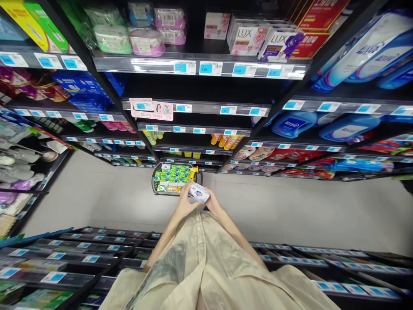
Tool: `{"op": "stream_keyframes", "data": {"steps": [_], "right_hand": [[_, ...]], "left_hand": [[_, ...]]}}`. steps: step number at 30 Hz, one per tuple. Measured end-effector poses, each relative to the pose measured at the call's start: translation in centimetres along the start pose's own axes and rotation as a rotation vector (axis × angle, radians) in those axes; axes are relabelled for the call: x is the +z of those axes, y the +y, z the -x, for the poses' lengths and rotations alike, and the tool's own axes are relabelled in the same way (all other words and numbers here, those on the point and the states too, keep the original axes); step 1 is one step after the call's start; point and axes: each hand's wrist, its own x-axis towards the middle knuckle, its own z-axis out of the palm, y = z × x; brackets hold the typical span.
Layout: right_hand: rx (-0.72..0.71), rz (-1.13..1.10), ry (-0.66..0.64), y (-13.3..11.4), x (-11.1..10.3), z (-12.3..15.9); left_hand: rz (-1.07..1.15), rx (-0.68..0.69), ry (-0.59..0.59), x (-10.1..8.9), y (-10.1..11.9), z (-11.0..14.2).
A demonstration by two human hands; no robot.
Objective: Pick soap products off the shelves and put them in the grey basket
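Between my two hands, in front of my body, is a white and blue soap box (199, 192). My left hand (185, 202) grips its left end, fingers behind and thumb along the near side. At its right end, my right hand (211, 202) is closed on the same box. Just beyond my left hand, a black basket (154, 183) on the floor holds rows of green soap packs (174, 174) and a few yellowish packs (172, 189) at the near side.
Ahead stands a tall black shelf unit (200, 88) with price tags; LUX soap boxes (250, 39) sit on its top shelf. Blue detergent bottles (293, 123) fill the right bays. Behind me runs another shelf row (106, 245), with grey floor (274, 206) between.
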Motion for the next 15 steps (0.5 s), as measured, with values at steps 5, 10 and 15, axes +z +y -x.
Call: {"op": "stream_keyframes", "data": {"steps": [5,10,15], "right_hand": [[0.028,0.048,0.049,0.0,-0.2,0.4],[0.004,0.121,0.09,0.3,0.0,0.9],[-0.15,0.335,0.019,0.3,-0.3,1.0]], "left_hand": [[0.074,-0.011,0.014,0.0,-0.1,0.1],[0.139,-0.13,0.031,0.2,-0.3,0.5],[0.15,-0.182,0.109,0.4,-1.5,0.7]]}}
